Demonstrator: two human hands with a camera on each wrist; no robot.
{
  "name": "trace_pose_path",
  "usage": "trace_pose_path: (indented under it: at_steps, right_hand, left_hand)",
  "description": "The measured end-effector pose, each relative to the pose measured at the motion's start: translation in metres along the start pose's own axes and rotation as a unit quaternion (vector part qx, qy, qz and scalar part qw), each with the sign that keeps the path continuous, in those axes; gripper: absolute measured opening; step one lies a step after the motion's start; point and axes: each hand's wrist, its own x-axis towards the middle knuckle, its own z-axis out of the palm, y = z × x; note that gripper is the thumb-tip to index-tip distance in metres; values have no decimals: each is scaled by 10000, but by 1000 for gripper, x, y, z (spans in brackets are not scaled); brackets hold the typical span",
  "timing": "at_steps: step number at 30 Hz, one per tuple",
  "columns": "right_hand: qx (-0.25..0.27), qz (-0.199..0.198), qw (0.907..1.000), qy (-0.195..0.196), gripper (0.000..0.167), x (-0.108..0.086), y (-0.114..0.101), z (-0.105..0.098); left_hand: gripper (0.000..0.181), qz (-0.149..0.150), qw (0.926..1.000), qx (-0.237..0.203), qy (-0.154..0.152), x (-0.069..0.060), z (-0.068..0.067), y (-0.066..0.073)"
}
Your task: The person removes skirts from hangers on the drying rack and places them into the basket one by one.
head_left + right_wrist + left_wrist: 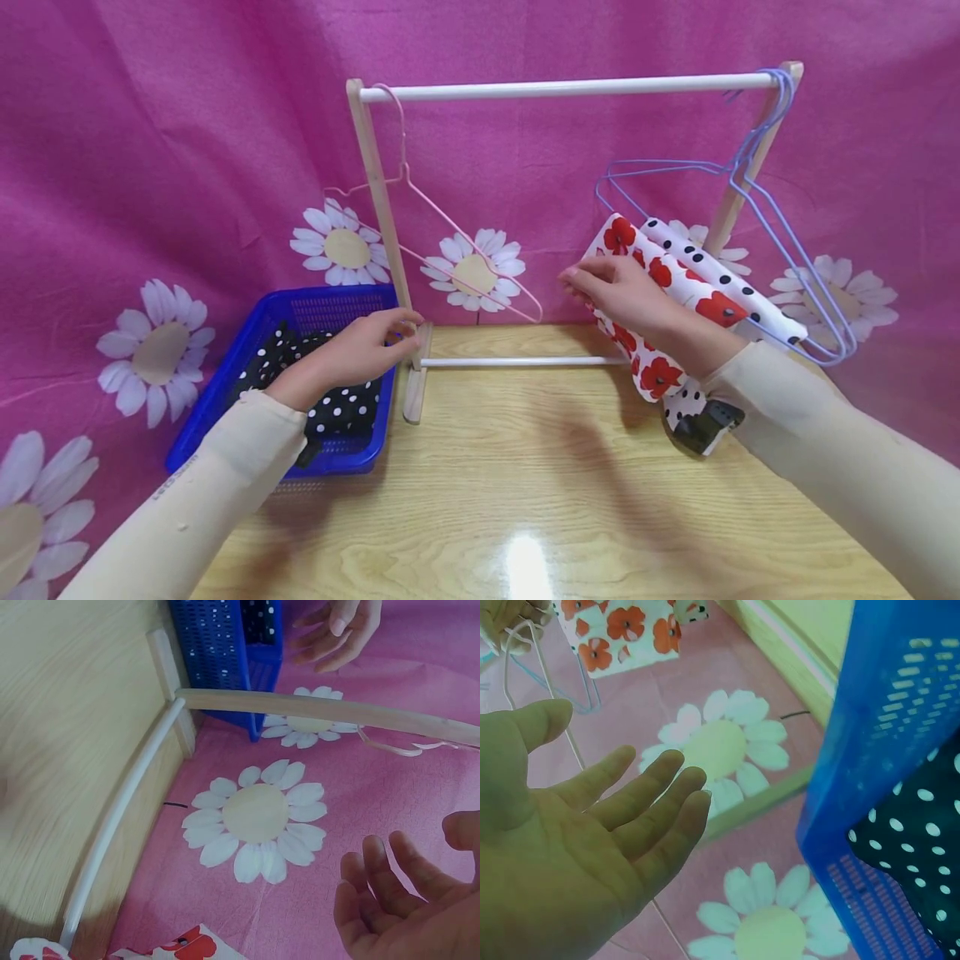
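Note:
My left hand (360, 350) is held over the right part of a blue basket (281, 292), beside the rack's left post, with nothing in its loosely bent fingers. Black cloth with white dots (341, 410) lies in the basket. My right hand (626, 292), also holding nothing, is in front of a white cloth with red flowers (660, 377) at the right. That cloth and a white one with black dots (738, 287) hang folded over blue hangers (787, 237). A pink hanger (450, 221) hangs at the rack's left end. The left wrist view shows my left palm (592, 825) with fingers spread.
The rack has a white top bar (570, 87), wooden posts and a lower white bar (525, 362) near the wooden table (480, 467). Pink fabric with white daisies covers the back. Near my right wrist is a black object (701, 427) on a strap.

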Motion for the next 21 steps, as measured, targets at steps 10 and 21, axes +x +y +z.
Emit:
trace_pose_path:
  at_steps: [10, 21]
  right_hand:
    - [-370, -110, 9993, 26, 41, -13, 13, -7]
    - [-667, 60, 9977, -46, 45, -26, 25, -21]
  left_hand:
    - [47, 49, 9997, -161, -163, 0, 13, 16]
    - [46, 347, 9992, -110, -183, 1, 30, 31]
